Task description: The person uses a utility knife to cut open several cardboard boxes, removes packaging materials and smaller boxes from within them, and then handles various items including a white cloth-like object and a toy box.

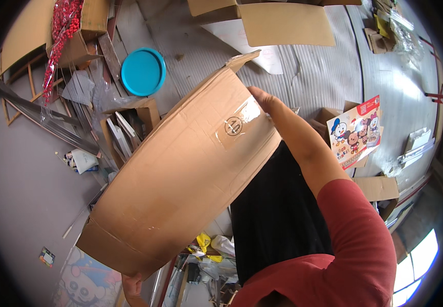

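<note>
Grey ribbed sheeting [324, 77] spreads across the upper part of the view, and a plain grey surface [27, 194] fills the left. The long brown cardboard box [180, 158] takes up the middle, held up in front of the person and tilted so that it runs from lower left to upper right. A flap [242, 60] juts from its upper end, and near there its broad face bears clear tape [249, 111] and a circled printed mark [233, 126]. A red short-sleeved top [354, 230] and a black garment [278, 210] show to its lower right. Above, an open brown carton [288, 25] spreads its flaps; to the right, near the bare right forearm [303, 143], is a cartoon-printed package [357, 133]. Left of the box sits a smaller carton [150, 112] with white flat pieces [126, 125] in it. A strand of red berries [60, 46] hangs at upper left, near a round turquoise piece [144, 71] with a raised rim. The right hand [262, 100] grasps the box at its upper right edge, fingers largely hidden. The left hand [133, 286] grips its lower end; how far those fingers curl underneath cannot be told. Crumpled yellow packaging [202, 241] lies below the box, and a small colourful card [47, 257] at far left
</note>
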Motion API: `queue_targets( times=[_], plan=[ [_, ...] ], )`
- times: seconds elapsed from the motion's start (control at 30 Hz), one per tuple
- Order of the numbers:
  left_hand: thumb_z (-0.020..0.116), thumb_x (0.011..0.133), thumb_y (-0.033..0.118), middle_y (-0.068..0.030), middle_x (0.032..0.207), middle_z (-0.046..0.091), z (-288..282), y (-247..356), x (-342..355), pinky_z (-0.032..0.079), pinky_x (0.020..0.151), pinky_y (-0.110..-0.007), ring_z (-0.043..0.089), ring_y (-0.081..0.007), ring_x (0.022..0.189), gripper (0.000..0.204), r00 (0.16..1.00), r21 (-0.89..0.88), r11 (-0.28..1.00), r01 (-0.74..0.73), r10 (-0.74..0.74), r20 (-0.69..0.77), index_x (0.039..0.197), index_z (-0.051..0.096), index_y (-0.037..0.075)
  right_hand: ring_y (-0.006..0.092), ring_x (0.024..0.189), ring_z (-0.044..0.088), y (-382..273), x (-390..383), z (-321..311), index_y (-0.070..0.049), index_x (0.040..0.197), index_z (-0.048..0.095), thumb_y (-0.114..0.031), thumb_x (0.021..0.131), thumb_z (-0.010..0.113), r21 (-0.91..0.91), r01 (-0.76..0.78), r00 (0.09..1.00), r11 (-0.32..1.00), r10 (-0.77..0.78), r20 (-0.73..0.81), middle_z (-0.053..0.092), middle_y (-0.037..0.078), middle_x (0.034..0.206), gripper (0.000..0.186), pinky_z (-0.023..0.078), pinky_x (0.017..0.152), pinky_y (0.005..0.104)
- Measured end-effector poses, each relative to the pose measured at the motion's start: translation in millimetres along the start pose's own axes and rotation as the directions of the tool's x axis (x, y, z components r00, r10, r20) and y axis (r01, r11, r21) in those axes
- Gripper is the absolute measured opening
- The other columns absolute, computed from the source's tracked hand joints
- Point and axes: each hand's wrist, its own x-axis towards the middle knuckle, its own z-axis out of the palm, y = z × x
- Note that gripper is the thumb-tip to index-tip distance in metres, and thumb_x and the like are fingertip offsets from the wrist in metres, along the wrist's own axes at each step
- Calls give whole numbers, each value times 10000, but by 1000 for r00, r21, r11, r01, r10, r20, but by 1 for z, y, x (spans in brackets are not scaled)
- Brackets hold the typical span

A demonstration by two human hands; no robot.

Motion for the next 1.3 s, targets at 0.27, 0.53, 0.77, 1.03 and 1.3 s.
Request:
queue_targets(
  times=[0.27,0.53,0.77,1.03,1.3],
  plan=[
    [655,639,-45,-92,1196,518,12,14,25,391,971,-364,494,-254,1110,665,976,-92,972,-217,215,-33,1257,414,10,73,660,447,-29,-42,-26,15,1262,418,-372,905,492,358,188,917,915,-294,268,493,25,823,532,438,538,193],
    [740,689,87,-101,1204,526,-5,21,26,420,936,-362,524,-255,1085,634,974,-60,977,-205,210,89,1236,433,-3,99,864,558,-50,-17,-2,-46,1161,504,-289,915,482,-68,140,988,988,-135,71,596,39,1035,347,440,633,256],
    [701,657,-4,-94,1169,544,-8,5,15,423,919,-364,522,-251,1071,620,991,-90,986,-137,137,-13,1226,453,13,180,910,591,-11,33,21,-50,1118,556,-300,884,520,422,-117,963,899,-2,270,608,86,1056,344,487,793,315],
    [689,609,-43,-77,1157,546,-29,-15,16,429,909,-366,525,-242,1060,664,992,-80,996,-28,17,-127,1225,452,30,195,899,612,55,34,-8,-40,1124,566,-245,829,620,320,-181,956,930,89,280,622,96,1047,363,512,757,341],
    [613,603,-63,-78,1125,560,-13,-11,17,437,903,-348,546,-229,1022,631,973,-40,982,-183,175,-151,1210,456,12,197,924,609,42,3,-23,-38,1147,556,-209,813,641,249,-114,968,962,51,246,616,103,1066,384,509,771,345]
  ],
)
